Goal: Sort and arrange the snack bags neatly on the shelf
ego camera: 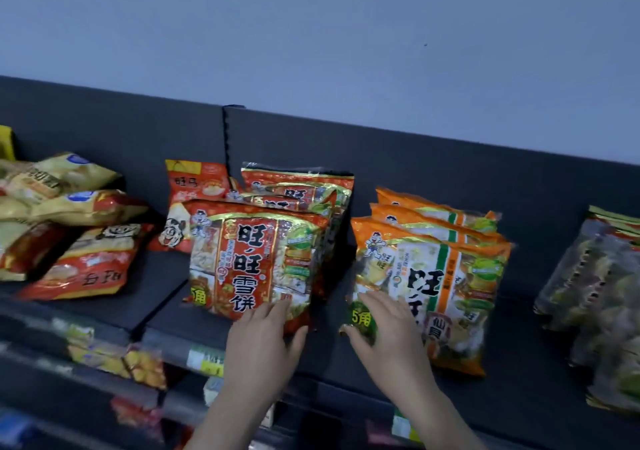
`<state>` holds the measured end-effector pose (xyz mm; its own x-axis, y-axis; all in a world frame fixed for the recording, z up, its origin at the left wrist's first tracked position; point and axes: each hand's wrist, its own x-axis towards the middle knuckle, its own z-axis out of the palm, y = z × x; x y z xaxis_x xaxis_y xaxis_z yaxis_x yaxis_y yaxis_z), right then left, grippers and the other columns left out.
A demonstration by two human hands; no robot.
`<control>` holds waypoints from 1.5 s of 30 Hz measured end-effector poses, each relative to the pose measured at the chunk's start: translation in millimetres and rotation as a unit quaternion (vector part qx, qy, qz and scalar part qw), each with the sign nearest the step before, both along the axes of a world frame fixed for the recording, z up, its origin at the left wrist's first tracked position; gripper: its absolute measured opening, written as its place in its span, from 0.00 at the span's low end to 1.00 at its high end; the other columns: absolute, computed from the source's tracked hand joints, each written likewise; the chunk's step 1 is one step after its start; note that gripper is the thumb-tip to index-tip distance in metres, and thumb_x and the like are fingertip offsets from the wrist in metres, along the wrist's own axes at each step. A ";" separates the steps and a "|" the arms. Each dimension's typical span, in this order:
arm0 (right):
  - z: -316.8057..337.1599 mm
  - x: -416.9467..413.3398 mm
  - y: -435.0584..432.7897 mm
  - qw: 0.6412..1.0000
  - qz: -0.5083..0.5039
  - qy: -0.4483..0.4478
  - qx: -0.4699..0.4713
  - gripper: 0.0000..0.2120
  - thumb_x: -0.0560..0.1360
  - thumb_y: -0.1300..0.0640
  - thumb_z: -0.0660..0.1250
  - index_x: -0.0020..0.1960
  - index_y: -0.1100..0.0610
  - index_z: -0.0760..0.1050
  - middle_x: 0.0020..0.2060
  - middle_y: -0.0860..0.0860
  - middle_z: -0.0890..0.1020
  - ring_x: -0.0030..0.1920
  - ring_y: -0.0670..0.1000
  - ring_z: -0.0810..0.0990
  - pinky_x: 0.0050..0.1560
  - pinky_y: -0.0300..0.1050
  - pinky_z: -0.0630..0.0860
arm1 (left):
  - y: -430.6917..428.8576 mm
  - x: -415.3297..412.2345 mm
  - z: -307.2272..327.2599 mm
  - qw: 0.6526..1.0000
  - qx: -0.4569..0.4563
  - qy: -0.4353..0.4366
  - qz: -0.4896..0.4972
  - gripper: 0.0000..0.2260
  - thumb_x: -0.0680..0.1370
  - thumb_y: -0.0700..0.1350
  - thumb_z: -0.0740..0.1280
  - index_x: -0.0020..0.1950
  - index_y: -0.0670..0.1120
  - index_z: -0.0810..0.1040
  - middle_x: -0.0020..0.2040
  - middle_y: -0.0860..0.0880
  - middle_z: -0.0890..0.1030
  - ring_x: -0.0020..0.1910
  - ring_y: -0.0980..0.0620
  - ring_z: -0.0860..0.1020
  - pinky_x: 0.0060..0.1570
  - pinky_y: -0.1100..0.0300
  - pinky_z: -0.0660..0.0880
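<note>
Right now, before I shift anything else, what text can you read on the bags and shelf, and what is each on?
"旺旺雪饼": down the front red bag.
"角": that bag's lower left corner.
"旺" and "仙貝": front orange bag; the right hand covers part.
"5角": its green lower corner.
Too blurred to read: the left bags, all small print, the shelf price tags.
</note>
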<state>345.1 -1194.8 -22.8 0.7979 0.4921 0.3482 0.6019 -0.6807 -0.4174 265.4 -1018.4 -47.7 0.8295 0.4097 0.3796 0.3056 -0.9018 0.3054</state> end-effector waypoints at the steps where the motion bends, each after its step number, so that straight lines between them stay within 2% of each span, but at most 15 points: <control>1: -1.4 -1.5 9.8 1.000 0.013 0.008 -0.007 0.26 0.79 0.45 0.62 0.75 0.49 0.63 0.73 0.42 0.65 0.75 0.45 0.58 0.73 0.37 0.41 | 6.8 -6.8 0.2 1.000 -0.006 0.000 0.016 0.21 0.72 0.57 0.72 0.60 0.48 0.80 0.49 0.51 0.83 0.46 0.46 0.81 0.42 0.53 0.78; 4: -6.2 -4.5 42.5 0.997 0.067 0.021 -0.014 0.26 0.79 0.44 0.61 0.75 0.48 0.63 0.74 0.42 0.64 0.75 0.44 0.57 0.75 0.39 0.41 | 29.0 -28.6 2.9 0.997 -0.021 0.003 0.072 0.19 0.74 0.58 0.69 0.60 0.50 0.79 0.51 0.52 0.82 0.49 0.47 0.80 0.44 0.53 0.77; 7: -8.6 -14.8 78.8 0.993 0.119 0.016 -0.016 0.25 0.79 0.45 0.62 0.74 0.48 0.66 0.72 0.42 0.67 0.73 0.43 0.61 0.75 0.39 0.43 | 57.3 -55.1 3.2 0.992 -0.028 -0.002 0.120 0.22 0.75 0.58 0.68 0.66 0.49 0.77 0.57 0.50 0.82 0.55 0.46 0.79 0.52 0.52 0.77; 9: -11.4 -26.1 103.4 0.989 0.147 0.021 -0.016 0.24 0.79 0.46 0.63 0.73 0.50 0.67 0.71 0.43 0.69 0.72 0.44 0.63 0.76 0.40 0.47 | 78.4 -74.4 2.3 0.989 -0.033 0.002 0.147 0.25 0.76 0.58 0.67 0.68 0.47 0.75 0.60 0.49 0.81 0.57 0.46 0.79 0.55 0.52 0.76; 11: -13.1 -39.2 127.1 0.984 0.176 0.029 -0.021 0.25 0.79 0.46 0.63 0.73 0.51 0.66 0.70 0.44 0.69 0.72 0.45 0.63 0.76 0.43 0.53 | 98.3 -92.3 1.0 0.984 -0.039 0.010 0.174 0.25 0.76 0.58 0.67 0.69 0.47 0.75 0.60 0.49 0.81 0.57 0.46 0.79 0.55 0.52 0.77; 15: -13.6 -59.0 181.8 0.976 0.213 0.016 -0.030 0.24 0.79 0.46 0.61 0.74 0.50 0.65 0.71 0.43 0.67 0.73 0.45 0.61 0.76 0.42 0.49 | 143.3 -119.3 -1.8 0.977 -0.031 0.012 0.209 0.24 0.76 0.58 0.68 0.67 0.46 0.76 0.58 0.48 0.82 0.56 0.45 0.79 0.53 0.52 0.77; 20: -21.5 -76.2 263.8 0.977 0.209 0.011 -0.043 0.25 0.79 0.46 0.62 0.74 0.51 0.65 0.72 0.45 0.68 0.73 0.47 0.62 0.77 0.44 0.49 | 219.8 -142.8 -3.5 0.975 -0.034 0.022 0.217 0.26 0.79 0.60 0.61 0.74 0.50 0.68 0.67 0.50 0.76 0.66 0.48 0.73 0.62 0.54 0.71; 25: -32.3 -88.8 342.1 0.980 0.184 0.017 -0.076 0.25 0.80 0.46 0.61 0.75 0.51 0.64 0.73 0.45 0.67 0.74 0.47 0.62 0.78 0.46 0.47 | 302.6 -156.9 -2.9 0.978 -0.019 0.064 0.196 0.22 0.79 0.59 0.61 0.69 0.51 0.71 0.61 0.51 0.78 0.60 0.48 0.75 0.56 0.55 0.73; 28: -37.9 -92.3 379.4 0.981 0.168 0.016 -0.092 0.25 0.80 0.51 0.62 0.75 0.51 0.63 0.72 0.47 0.68 0.73 0.48 0.63 0.78 0.48 0.48 | 346.9 -155.3 -6.7 0.980 -0.008 0.096 0.175 0.21 0.79 0.59 0.60 0.68 0.51 0.71 0.60 0.51 0.78 0.59 0.48 0.75 0.55 0.55 0.72; 32: -49.1 -87.7 414.1 0.981 0.139 0.031 -0.133 0.25 0.79 0.60 0.61 0.75 0.50 0.63 0.72 0.49 0.68 0.72 0.50 0.65 0.77 0.49 0.51 | 383.6 -141.6 -12.4 0.981 -0.022 0.130 0.141 0.24 0.79 0.58 0.61 0.73 0.52 0.67 0.66 0.51 0.74 0.64 0.47 0.72 0.60 0.54 0.71; 36: -56.9 -71.7 438.8 0.980 0.131 0.062 -0.139 0.20 0.78 0.63 0.58 0.69 0.53 0.73 0.72 0.50 0.69 0.65 0.54 0.73 0.67 0.47 0.68 | 402.9 -126.5 -21.8 0.982 -0.048 0.143 0.114 0.21 0.78 0.56 0.61 0.70 0.52 0.68 0.65 0.51 0.75 0.62 0.48 0.73 0.57 0.55 0.72; 39: -52.0 -59.8 444.7 0.980 0.131 0.083 -0.122 0.13 0.81 0.58 0.59 0.60 0.57 0.80 0.69 0.49 0.73 0.63 0.51 0.76 0.64 0.46 0.71 | 410.7 -125.5 -24.2 0.983 -0.060 0.139 0.104 0.23 0.77 0.52 0.64 0.72 0.52 0.68 0.66 0.50 0.74 0.63 0.47 0.73 0.57 0.55 0.73; 42: -36.7 -53.0 438.1 0.982 0.164 0.090 -0.012 0.09 0.79 0.57 0.64 0.54 0.58 0.82 0.52 0.49 0.83 0.50 0.46 0.80 0.53 0.42 0.76 | 416.8 -129.6 -19.0 0.988 -0.072 0.086 0.105 0.23 0.77 0.50 0.67 0.72 0.51 0.69 0.67 0.51 0.74 0.63 0.49 0.74 0.57 0.55 0.74; 44: -17.6 -49.5 433.6 0.977 0.187 0.089 0.053 0.07 0.79 0.56 0.65 0.52 0.55 0.81 0.38 0.45 0.82 0.36 0.40 0.76 0.38 0.36 0.72 | 420.4 -128.0 -4.9 0.991 -0.081 -0.008 0.106 0.22 0.77 0.50 0.68 0.70 0.51 0.71 0.64 0.51 0.75 0.58 0.49 0.77 0.53 0.55 0.76; 45: -6.2 -46.5 432.4 0.974 0.190 0.092 0.077 0.06 0.79 0.56 0.65 0.51 0.53 0.81 0.33 0.44 0.79 0.31 0.41 0.74 0.33 0.37 0.69 | 421.2 -123.5 4.8 0.988 -0.094 -0.064 0.105 0.23 0.76 0.50 0.69 0.71 0.50 0.70 0.64 0.51 0.76 0.57 0.49 0.78 0.51 0.54 0.76</control>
